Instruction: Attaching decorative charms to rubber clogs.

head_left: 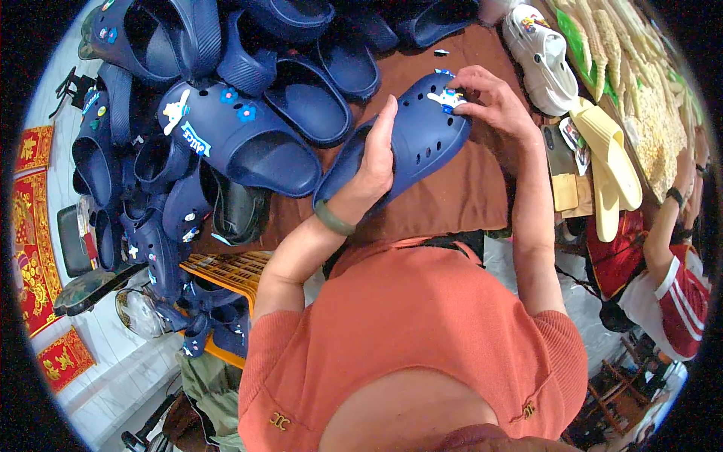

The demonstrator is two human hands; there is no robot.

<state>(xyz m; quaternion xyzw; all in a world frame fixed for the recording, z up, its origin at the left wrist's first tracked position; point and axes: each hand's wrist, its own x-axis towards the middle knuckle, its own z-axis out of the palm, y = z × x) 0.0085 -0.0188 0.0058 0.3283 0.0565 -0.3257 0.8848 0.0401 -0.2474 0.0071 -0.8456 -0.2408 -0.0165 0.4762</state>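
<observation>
A navy blue clog (425,139) with vent holes lies at a slant before me, toe pointing away to the right. My left hand (373,162), with a dark bangle on its wrist, grips the clog's left side; most of its fingers are hidden. At the toe, my right hand (493,102) pinches a white and blue cartoon shoe charm (448,99) against the holes. Another small charm (443,72) sits at the toe's far edge. To the left lies a decorated navy clog (218,120) with a white cartoon charm, blue flower charms and a name banner.
Many more navy clogs (309,98) are heaped at the left and back on a brown cloth (474,196). An orange crate (226,265) holds others below left. White clogs (542,60), a pale yellow slipper (606,158) and corn cobs (610,45) line the right, where another person's arm (666,218) reaches in.
</observation>
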